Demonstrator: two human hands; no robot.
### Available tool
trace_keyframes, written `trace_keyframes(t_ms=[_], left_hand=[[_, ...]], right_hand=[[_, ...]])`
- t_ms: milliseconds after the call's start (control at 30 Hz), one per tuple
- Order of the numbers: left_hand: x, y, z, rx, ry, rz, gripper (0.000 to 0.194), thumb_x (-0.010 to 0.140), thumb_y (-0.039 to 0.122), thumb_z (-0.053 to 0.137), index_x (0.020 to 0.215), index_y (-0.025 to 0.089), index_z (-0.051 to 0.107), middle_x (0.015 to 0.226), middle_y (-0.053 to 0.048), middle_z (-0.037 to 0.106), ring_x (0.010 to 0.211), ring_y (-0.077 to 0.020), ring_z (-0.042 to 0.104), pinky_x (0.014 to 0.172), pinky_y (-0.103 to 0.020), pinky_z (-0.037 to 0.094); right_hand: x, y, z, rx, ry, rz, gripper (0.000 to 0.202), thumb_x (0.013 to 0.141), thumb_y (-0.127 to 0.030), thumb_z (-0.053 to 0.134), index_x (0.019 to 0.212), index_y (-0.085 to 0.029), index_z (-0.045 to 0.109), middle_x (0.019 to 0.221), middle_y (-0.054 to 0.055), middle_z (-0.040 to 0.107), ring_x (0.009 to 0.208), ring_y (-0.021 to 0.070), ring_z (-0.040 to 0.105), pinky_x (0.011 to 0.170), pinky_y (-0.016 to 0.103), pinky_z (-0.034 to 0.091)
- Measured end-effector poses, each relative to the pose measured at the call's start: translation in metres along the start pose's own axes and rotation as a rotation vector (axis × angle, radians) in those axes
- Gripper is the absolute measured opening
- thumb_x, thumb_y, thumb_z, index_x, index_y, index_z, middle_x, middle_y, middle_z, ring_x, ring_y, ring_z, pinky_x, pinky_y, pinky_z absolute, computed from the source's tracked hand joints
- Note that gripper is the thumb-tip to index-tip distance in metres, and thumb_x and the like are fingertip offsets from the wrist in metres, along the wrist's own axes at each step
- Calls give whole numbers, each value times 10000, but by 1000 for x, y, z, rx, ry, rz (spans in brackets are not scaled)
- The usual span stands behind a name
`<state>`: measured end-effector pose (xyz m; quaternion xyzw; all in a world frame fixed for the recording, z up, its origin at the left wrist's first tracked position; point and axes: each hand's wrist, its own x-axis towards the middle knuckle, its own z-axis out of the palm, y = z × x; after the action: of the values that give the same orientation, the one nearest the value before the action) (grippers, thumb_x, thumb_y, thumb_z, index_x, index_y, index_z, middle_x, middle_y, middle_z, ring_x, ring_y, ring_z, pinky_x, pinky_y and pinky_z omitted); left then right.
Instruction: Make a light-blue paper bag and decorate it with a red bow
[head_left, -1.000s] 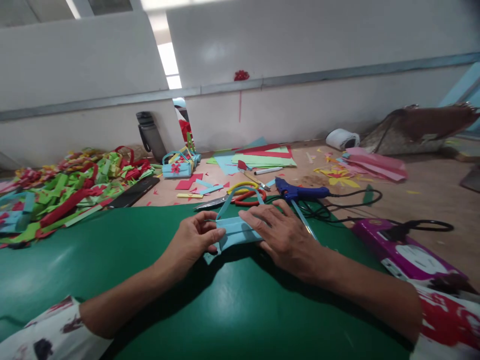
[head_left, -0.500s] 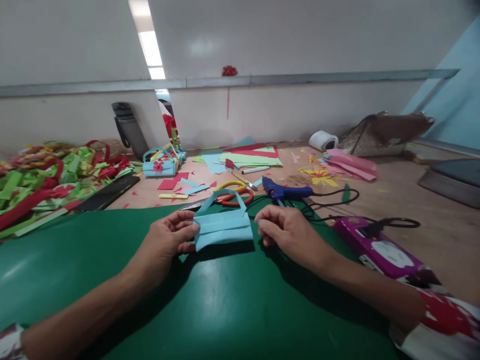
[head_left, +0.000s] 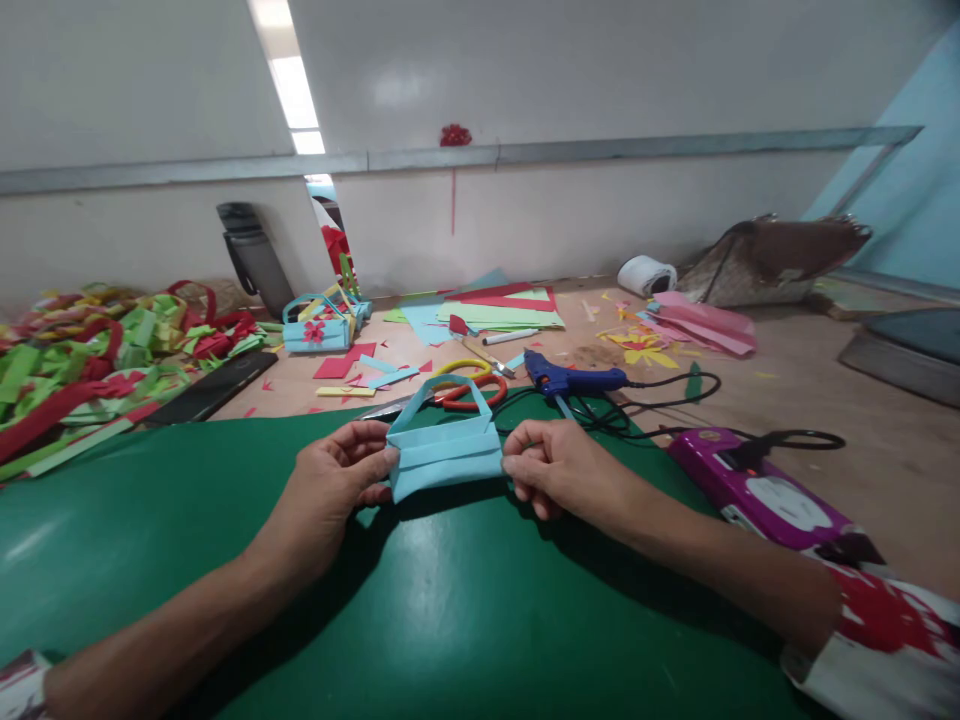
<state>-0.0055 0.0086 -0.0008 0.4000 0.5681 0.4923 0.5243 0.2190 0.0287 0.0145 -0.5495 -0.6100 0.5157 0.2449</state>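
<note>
A small light-blue paper bag (head_left: 448, 462) with a looped handle stands upright over the green mat, its folded flap facing me. My left hand (head_left: 341, 470) pinches its left edge between thumb and fingers. At the bag's lower right corner, my right hand (head_left: 544, 465) has its thumb and fingertips closed on the edge. Right behind the bag lie scissors (head_left: 484, 394) with red and yellow handles, partly hidden by its handle. A blue glue gun (head_left: 574, 378) rests behind my right hand.
Green mat (head_left: 420, 620) under both hands. Behind are a finished blue bag (head_left: 317, 334) with a pink flower, paper sheets (head_left: 502, 315) and a marker (head_left: 510, 337). Left: paper scraps (head_left: 150, 350), a phone (head_left: 214, 388), a bottle (head_left: 256, 262). Right: a purple power strip (head_left: 772, 495) with cables.
My right hand has moved left and now touches the bag's right edge, where a gap was before. My left hand keeps its hold.
</note>
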Motion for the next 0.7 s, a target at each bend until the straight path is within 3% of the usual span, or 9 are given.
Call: trace_keyframes(t_ms=[267,433,500,600,700], left_hand=[[-3,-1,4,-2,-9,21,319,682,243,748,946,164,586,811,20,555,634,-63,515,494,-143,472],[-4,4,0,13,10,71,336,683,265,737,959,172,569,871,-5,587,728,-110,571,553,-195,507],[-5,6,-5,78,31,86,262,701,282,713,887,163,572,777,-1,591,663,-109,566,500,-184,475],[-10,7,-8,231,-19,35,190,743,312,654,719,144,568,547,33,519,457,-64,442,385,-149,350],[-14,5,-5,291,-80,-28,191,737,310,638,674,140,576,506,40,504,401,-53,394,348,-148,291]], right_hand=[[7,4,4,38,17,-1,157,728,-114,544,590,-170,496,420,-68,549,296,30,426,309,123,306],[9,5,1,59,63,-39,138,702,-162,559,578,-173,498,424,-69,539,316,29,438,327,124,304],[10,7,-1,64,67,-42,140,698,-188,560,576,-177,491,427,-65,544,324,38,456,331,132,316],[11,9,-2,76,54,-30,134,691,-231,569,592,-182,493,439,-54,561,335,53,476,336,147,342],[11,10,-2,95,48,-31,136,677,-261,585,607,-184,497,444,-51,565,342,61,483,336,155,354]])
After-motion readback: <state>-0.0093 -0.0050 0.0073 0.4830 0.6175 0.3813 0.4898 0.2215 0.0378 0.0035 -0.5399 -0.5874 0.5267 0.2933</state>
